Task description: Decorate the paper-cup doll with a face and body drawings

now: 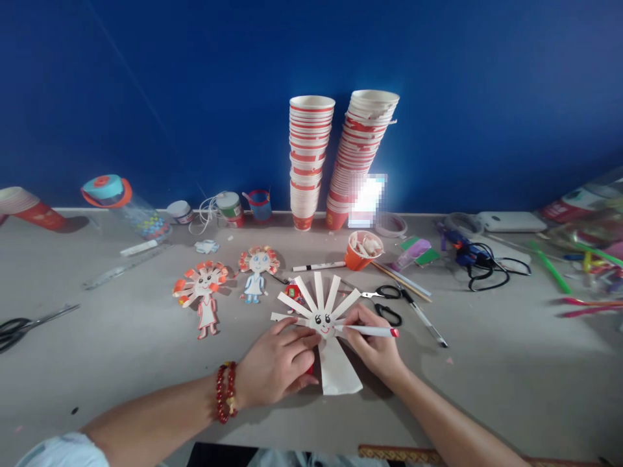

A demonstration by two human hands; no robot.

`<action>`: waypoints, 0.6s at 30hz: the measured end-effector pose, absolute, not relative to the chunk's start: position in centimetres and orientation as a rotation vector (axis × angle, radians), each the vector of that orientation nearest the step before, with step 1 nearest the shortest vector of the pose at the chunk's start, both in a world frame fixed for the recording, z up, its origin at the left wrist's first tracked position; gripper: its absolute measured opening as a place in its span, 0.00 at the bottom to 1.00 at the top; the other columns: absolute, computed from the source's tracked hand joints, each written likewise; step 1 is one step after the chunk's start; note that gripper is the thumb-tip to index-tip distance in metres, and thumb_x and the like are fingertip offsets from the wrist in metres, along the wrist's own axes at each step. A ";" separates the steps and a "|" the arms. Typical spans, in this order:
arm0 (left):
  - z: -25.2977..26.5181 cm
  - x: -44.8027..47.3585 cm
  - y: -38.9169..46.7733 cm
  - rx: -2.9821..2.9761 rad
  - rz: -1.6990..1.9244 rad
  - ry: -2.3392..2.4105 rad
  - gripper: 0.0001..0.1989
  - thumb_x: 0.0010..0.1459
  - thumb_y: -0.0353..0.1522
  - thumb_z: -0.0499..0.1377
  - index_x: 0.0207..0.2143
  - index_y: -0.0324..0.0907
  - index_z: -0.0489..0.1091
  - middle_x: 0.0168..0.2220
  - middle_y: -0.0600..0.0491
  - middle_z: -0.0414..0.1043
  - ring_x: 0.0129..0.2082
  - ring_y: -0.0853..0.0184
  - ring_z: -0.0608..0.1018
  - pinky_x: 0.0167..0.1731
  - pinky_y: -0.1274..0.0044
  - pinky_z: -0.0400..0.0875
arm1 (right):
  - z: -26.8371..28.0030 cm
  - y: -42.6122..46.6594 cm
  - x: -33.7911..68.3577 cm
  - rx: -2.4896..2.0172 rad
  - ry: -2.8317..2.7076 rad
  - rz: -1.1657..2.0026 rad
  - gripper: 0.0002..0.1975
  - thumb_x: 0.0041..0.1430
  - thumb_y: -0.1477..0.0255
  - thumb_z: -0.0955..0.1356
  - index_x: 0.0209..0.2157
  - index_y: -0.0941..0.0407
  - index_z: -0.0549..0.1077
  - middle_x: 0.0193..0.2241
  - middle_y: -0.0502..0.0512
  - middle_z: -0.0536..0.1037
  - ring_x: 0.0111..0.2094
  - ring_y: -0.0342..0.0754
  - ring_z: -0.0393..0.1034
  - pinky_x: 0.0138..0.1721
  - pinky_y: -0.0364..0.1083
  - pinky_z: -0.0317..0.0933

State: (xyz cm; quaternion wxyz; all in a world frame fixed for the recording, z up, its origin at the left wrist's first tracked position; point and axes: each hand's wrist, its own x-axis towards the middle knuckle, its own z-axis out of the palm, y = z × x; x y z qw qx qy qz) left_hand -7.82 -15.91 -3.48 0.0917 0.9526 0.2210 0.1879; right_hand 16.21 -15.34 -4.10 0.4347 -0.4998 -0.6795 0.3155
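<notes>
A white paper cup cut-out (338, 373) lies in front of me, its strips fanned out like hair around a drawn face with black eyes and a red smile. My left hand (280, 363), wearing a red bead bracelet, is closed at its left side with the fingertips holding the paper by the face. Something red shows partly beneath those fingers. Between the fingers of my right hand (372, 344) is a white marker (372, 331) with a red end, its tip at the face's right cheek. Two finished paper dolls (207, 311) (254, 285) lie to the left.
Two tall stacks of paper cups (305, 162) (363, 149) stand against the blue wall. Around the cut-out are black-handled scissors (389, 305), a pen (423, 316) and an orange cup of scraps (357, 258). A glue gun (464, 250) lies right, other scissors (29, 327) left.
</notes>
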 end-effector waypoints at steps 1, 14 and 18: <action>-3.5 -7.8 -15.9 2.829 0.557 0.658 0.15 0.69 0.41 0.51 0.38 0.40 0.69 0.55 0.48 0.72 0.57 0.61 0.70 0.63 0.63 0.54 | -4.1 -15.3 16.2 -1.248 -1.692 0.784 0.07 0.54 0.75 0.64 0.24 0.54 0.65 0.19 0.46 0.67 0.21 0.42 0.59 0.24 0.41 0.54; -3.3 -7.7 -16.0 2.828 0.574 0.667 0.15 0.69 0.41 0.51 0.38 0.39 0.69 0.55 0.48 0.72 0.56 0.62 0.70 0.63 0.64 0.54 | -4.4 -15.4 16.1 -1.278 -1.704 0.804 0.06 0.54 0.74 0.64 0.24 0.54 0.64 0.18 0.46 0.67 0.21 0.42 0.59 0.25 0.41 0.55; -3.3 -7.7 -16.0 2.832 0.569 0.666 0.14 0.68 0.41 0.52 0.38 0.39 0.69 0.55 0.48 0.72 0.56 0.62 0.70 0.63 0.64 0.54 | -4.5 -15.3 16.1 -1.272 -1.711 0.811 0.06 0.54 0.74 0.64 0.24 0.54 0.64 0.19 0.46 0.67 0.21 0.42 0.59 0.25 0.41 0.55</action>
